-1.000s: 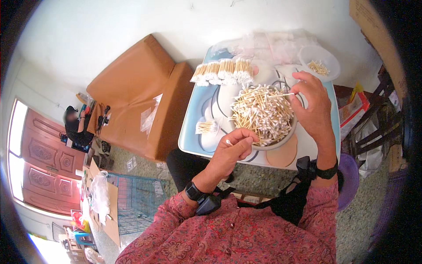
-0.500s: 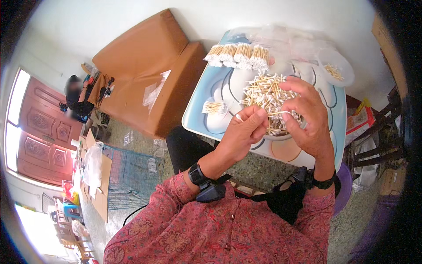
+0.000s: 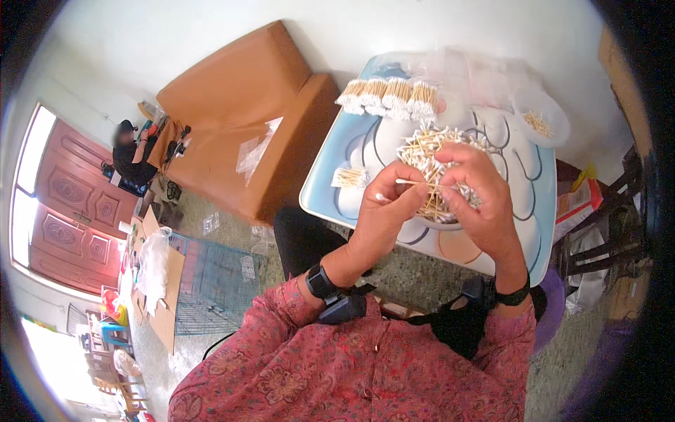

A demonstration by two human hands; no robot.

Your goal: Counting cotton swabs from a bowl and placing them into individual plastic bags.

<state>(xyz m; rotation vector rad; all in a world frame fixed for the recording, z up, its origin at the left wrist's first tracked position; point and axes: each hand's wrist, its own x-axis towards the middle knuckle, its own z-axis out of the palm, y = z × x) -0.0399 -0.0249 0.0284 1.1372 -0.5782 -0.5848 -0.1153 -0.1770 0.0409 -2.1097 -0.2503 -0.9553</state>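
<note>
My left hand is closed, thumb against forefinger, on a cotton swab with a thin wooden stick. Another white swab tip pokes out between its fingers. Close beside it, my right hand has its fingers curled in and seems to pinch the stick's other end; the fingertips partly hide the contact. Beneath both hands a round bowl holds a loose heap of cotton swabs. Several dense swab bundles lie in a row behind it. A smaller swab pile sits to the left.
A light blue patterned table carries everything. Clear plastic bags and a translucent dish with a few swabs lie at its back. A brown sofa stands left, a wire cage nearer. A person sits far left.
Both hands have drawn closer together over the bowl. The swab that stretched toward my right fingers now shows its white tip above my left thumb. The view has shifted slightly.
</note>
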